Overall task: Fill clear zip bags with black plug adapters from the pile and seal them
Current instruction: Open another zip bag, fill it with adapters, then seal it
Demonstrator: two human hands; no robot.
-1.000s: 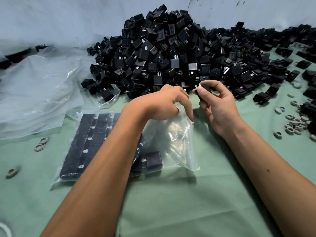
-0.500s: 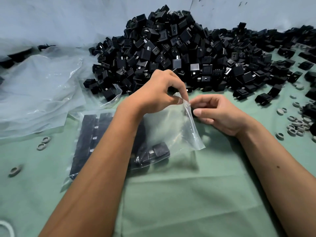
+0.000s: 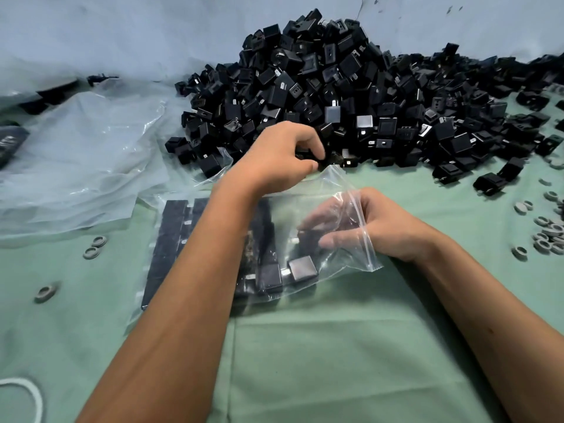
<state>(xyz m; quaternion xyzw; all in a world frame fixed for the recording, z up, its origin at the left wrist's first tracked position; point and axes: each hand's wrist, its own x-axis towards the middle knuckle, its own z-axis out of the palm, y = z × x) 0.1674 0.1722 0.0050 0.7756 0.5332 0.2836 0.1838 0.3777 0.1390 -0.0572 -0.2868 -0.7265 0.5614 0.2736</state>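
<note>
since half a second earlier the right hand (image 3: 363,227) had slid inside the zip bag (image 3: 308,239), fingers loosely curled, apparently placing an adapter (image 3: 302,268), while the left hand (image 3: 274,160) pinched the bag's mouth open for it.

Desk (image 3: 335,361) w/ pale green cloth. Landmark: big pile of black plug adapters (image 3: 351,96), back centre. Clear zip bag (image 3: 305,239) lies just in front of pile, adapters inside. Loose clear plastic sheeting (image 3: 82,166) left of pile. Grey rings (image 3: 546,233) right-front of pile, a few more grey rings (image 3: 94,247) left-front.
</note>
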